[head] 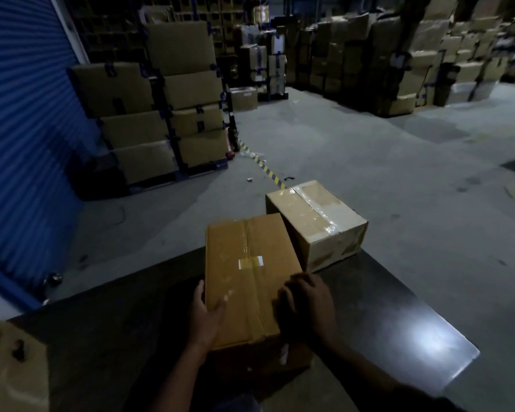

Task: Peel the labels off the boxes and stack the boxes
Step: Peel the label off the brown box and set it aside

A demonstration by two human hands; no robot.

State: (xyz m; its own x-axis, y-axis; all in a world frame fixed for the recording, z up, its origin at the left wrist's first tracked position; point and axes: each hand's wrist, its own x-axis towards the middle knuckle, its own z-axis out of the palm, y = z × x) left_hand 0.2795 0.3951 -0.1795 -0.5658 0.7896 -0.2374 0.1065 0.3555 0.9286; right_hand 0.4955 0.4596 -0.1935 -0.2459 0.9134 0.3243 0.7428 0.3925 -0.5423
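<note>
- The left hand (pixel 206 310) lies against the near left edge of the brown box (pixel 247 278), palm to its side, thumb up along the left wall and fingers spread flat over the top face; it presses the box without closing round anything.
- The right hand (pixel 306 304) rests on the near right corner of the same box, fingers curled down over the top edge; whether they pinch tape or a label there I cannot tell, as the light is dim.
- The brown box sits on the dark bench (pixel 384 322), long side running away from the person, with a seam of clear tape down its middle and a small pale label strip (pixel 251 262) stuck across that seam near the centre of the top.
- A second box (pixel 315 221), paler and taped with shiny clear tape, stands at the far edge of the bench, just beyond the brown box and touching or nearly touching its far right corner, turned at an angle to it.
- Part of another carton (pixel 12 367) shows at the near left edge of the view.
- Beyond the bench lies the grey concrete floor (pixel 369 150), with a yellow-and-black striped line (pixel 268 171) across it.
- To the far left are a blue roller shutter (pixel 21 114) and stacked cartons (pixel 167 108); more stacks (pixel 399 60) fill the back.
</note>
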